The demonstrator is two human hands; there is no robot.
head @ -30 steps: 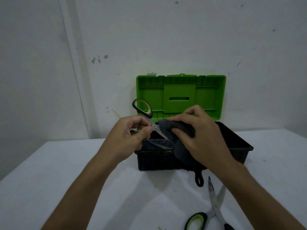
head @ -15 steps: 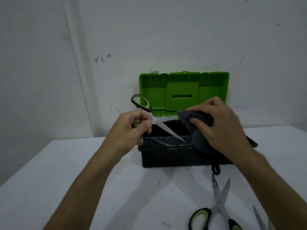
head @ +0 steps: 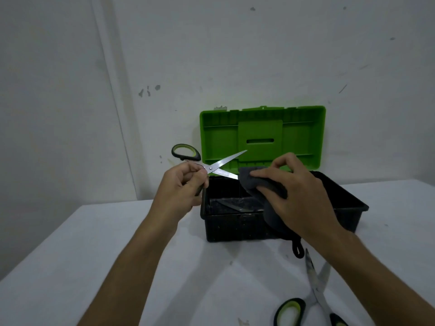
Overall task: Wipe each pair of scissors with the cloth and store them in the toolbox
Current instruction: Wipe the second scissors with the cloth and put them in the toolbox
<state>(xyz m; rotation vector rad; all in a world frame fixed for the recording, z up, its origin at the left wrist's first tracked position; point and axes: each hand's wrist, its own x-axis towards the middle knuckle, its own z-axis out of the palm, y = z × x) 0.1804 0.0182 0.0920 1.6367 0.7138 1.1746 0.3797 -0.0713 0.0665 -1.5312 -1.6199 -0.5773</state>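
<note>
Wiping is the step in hand: the left hand (head: 182, 184) grips the open scissors (head: 213, 167) by a handle above the toolbox (head: 237, 225), while the right hand (head: 299, 194) pinches the cloth (head: 253, 178) around the lower blade. Next, I judge, the upper blade needs wiping before the pair goes into the box. Another pair of scissors (head: 315, 292) lies on the surface (head: 117, 255) at five o'clock, cut off by the edge. A blade-like shape inside the box is too dim to identify.
</note>
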